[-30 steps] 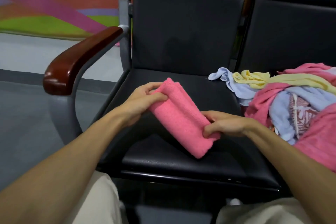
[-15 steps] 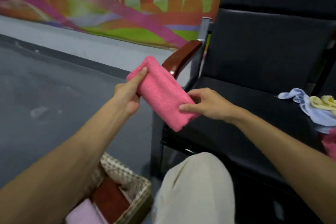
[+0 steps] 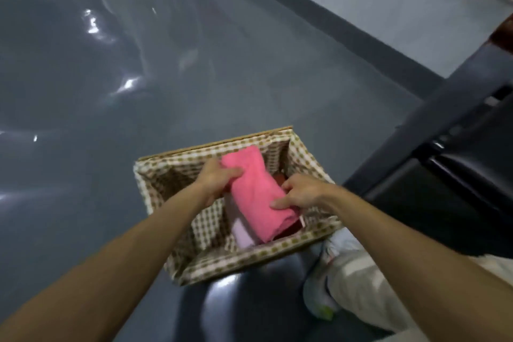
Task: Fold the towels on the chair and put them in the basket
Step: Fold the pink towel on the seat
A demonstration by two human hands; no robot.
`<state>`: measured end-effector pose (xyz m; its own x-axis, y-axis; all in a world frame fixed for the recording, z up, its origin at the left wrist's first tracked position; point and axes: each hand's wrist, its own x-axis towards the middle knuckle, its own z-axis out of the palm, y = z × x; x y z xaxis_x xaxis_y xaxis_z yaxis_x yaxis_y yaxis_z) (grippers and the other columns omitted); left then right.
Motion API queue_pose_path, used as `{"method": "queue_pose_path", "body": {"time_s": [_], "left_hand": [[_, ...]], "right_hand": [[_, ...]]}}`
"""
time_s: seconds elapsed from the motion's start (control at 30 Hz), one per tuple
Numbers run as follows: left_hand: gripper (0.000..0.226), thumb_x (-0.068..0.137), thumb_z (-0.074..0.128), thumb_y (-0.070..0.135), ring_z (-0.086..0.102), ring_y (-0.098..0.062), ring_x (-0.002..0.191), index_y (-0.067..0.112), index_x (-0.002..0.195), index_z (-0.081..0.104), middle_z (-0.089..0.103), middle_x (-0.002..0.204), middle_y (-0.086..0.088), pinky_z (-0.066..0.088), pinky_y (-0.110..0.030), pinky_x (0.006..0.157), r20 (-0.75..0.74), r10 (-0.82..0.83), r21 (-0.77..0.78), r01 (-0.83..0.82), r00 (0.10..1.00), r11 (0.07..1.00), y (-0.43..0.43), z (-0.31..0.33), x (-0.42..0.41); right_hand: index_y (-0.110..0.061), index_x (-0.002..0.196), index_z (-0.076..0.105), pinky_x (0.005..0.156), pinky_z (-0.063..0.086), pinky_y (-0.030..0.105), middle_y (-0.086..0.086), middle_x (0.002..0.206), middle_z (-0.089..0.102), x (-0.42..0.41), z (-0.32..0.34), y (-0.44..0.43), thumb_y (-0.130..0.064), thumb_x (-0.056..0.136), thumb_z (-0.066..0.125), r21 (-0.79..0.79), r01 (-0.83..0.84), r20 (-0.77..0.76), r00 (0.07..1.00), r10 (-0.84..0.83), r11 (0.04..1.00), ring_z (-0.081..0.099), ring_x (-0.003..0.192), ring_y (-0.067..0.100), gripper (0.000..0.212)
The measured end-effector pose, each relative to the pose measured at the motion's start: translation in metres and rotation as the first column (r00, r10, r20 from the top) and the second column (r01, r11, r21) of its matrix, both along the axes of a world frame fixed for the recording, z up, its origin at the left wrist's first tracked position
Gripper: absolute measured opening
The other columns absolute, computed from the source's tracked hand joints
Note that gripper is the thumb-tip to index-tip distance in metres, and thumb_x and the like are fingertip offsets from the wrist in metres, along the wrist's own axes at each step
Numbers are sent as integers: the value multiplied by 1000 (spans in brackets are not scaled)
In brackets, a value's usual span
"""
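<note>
Both hands, left hand (image 3: 215, 180) and right hand (image 3: 301, 194), grip folded pink towel (image 3: 259, 194) over basket (image 3: 155, 175), fingers curled; lilac towel (image 3: 241, 233) already in, release left.

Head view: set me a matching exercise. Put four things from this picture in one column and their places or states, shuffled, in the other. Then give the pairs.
Things
1. pink towel
2. lilac towel
3. basket
4. right hand

Places or states
A. lies in the basket, partly under another towel
B. stands on the grey floor
C. grips the near end of the pink towel
D. gripped at both ends

Pairs: 1-D, 2-A, 3-B, 4-C
</note>
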<state>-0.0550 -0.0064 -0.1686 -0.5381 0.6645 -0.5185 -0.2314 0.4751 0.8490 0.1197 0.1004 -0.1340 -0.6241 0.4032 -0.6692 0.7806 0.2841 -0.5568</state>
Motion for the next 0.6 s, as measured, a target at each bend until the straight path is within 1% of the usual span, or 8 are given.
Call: {"method": "queue_pose_path", "body": {"time_s": [0.1, 0.13, 0.2, 0.3, 0.37, 0.47, 0.53, 0.6], "left_hand": [[8, 82, 72, 4, 63, -18, 65, 5, 83, 65, 65, 78, -9, 53, -31, 64, -69, 23, -182, -35, 997, 983, -16, -57, -17], [13, 81, 74, 4, 65, -23, 75, 2, 90, 65, 66, 85, -12, 53, -33, 68, -117, 44, -219, -69, 992, 973, -19, -74, -21], [33, 81, 74, 7, 64, -29, 92, -4, 109, 62, 65, 102, -16, 49, -33, 73, -193, 77, -303, -134, 978, 943, -21, -99, -27], [45, 82, 73, 13, 61, -32, 108, -5, 120, 59, 64, 118, -19, 48, -33, 84, -282, 59, -440, -184, 957, 879, -24, -126, -37], [48, 82, 72, 17, 59, -34, 112, -3, 123, 58, 61, 123, -21, 47, -34, 92, -330, 48, -494, -215, 943, 842, -26, -140, -48], [55, 82, 72, 20, 56, -35, 115, 0, 129, 51, 57, 127, -20, 48, -36, 96, -310, -6, -562, -178, 951, 808, -28, -156, -60], [59, 81, 72, 21, 56, -35, 115, 1, 131, 51, 57, 129, -20, 49, -39, 96, -243, -15, -588, -135, 970, 798, -29, -167, -60], [53, 82, 71, 20, 58, -33, 114, 0, 128, 55, 59, 127, -19, 50, -39, 96, -212, -31, -600, -104, 977, 793, -28, -169, -58]], "right_hand": [[-8, 88, 67, 56, 37, 26, 5, 82, 58, -25, -55, -19, -42, 78, 77, 13, -89, 94, 992, 87, 996, 54, 78, 22, 38], [-5, 92, 67, 57, 37, 27, 7, 86, 59, -32, -70, -24, -45, 80, 75, 18, -111, 105, 989, 109, 994, 56, 82, 24, 43], [-2, 98, 66, 61, 35, 32, 16, 95, 63, -47, -94, -36, -48, 83, 70, 12, -139, 94, 986, 138, 990, 61, 93, 30, 48], [1, 121, 58, 71, 37, 29, 20, 123, 61, -65, -119, -57, -36, 94, 59, -19, -143, 79, 986, 144, 990, 57, 111, 33, 45], [1, 130, 49, 86, 40, 30, 20, 134, 54, -78, -131, -68, -23, 99, 49, -41, -137, 77, 987, 140, 990, 52, 120, 32, 40], [2, 138, 39, 97, 38, 30, 22, 141, 46, -87, -147, -76, -12, 97, 43, -67, -139, 104, 984, 145, 988, 47, 127, 33, 43], [2, 137, 43, 97, 38, 29, 22, 140, 48, -84, -150, -72, -11, 97, 43, -48, -161, 115, 979, 166, 986, 49, 126, 33, 42], [-1, 132, 51, 96, 41, 29, 19, 135, 54, -75, -148, -63, -12, 96, 45, -31, -164, 132, 977, 166, 986, 52, 122, 32, 38]]}}
